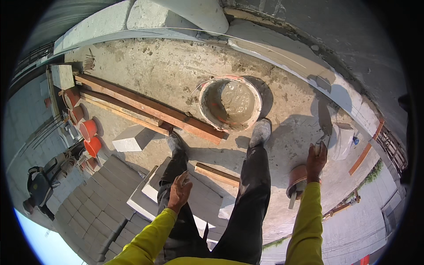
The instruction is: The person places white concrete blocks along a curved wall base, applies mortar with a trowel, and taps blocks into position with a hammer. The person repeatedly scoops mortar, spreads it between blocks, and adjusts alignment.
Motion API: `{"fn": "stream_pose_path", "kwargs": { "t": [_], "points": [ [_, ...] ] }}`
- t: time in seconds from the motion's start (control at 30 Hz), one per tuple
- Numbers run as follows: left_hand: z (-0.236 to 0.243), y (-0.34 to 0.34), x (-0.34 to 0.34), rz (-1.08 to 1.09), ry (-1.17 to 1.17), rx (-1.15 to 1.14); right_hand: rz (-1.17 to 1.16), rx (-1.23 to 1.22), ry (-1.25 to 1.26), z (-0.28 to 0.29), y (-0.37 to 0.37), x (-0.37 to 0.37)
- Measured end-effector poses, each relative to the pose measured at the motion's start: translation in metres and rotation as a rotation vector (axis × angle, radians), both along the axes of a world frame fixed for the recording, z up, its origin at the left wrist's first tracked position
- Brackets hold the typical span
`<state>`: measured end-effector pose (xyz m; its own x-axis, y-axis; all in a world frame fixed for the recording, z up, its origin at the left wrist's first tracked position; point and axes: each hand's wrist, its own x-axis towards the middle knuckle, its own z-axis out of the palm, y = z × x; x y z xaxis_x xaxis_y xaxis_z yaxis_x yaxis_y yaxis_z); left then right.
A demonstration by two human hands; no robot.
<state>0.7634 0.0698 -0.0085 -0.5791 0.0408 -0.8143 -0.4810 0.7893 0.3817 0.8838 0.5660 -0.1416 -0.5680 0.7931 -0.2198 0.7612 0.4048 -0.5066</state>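
My right hand (316,161) is closed around the handle of a trowel (325,120), whose grey blade points away from me, above the ground at the right. My left hand (179,191) hangs in front of my left leg with its fingers curled in. A pale spot shows at its fingertips, and whether it holds anything is hidden. Ahead of my feet stands a round bucket (204,104) with a wire handle, partly filled with wet grey mortar (238,100). Beneath my right hand is a smaller reddish bucket (297,176) with a flat tool sticking out.
Long wooden beams (145,104) lie to the left of the mortar bucket, near a pale block (134,138). Orange buckets (88,129) stand farther left, beside stacked grey blocks (95,198). Another person (42,187) bends at the far left. A white block wall (104,24) and string run along the far side.
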Motion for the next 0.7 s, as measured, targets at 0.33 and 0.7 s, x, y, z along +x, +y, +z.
{"fn": "stream_pose_path", "kwargs": {
  "t": [0.33,0.7],
  "points": [
    [-0.012,-0.121,-0.017,0.28,0.3,0.046,0.751,-0.28,-0.359,-0.05,-0.167,-0.135],
    [-0.153,-0.404,-0.159,-1.066,0.471,-0.748,0.568,-0.498,-0.408,0.056,-0.345,-0.126]
  ]
}}
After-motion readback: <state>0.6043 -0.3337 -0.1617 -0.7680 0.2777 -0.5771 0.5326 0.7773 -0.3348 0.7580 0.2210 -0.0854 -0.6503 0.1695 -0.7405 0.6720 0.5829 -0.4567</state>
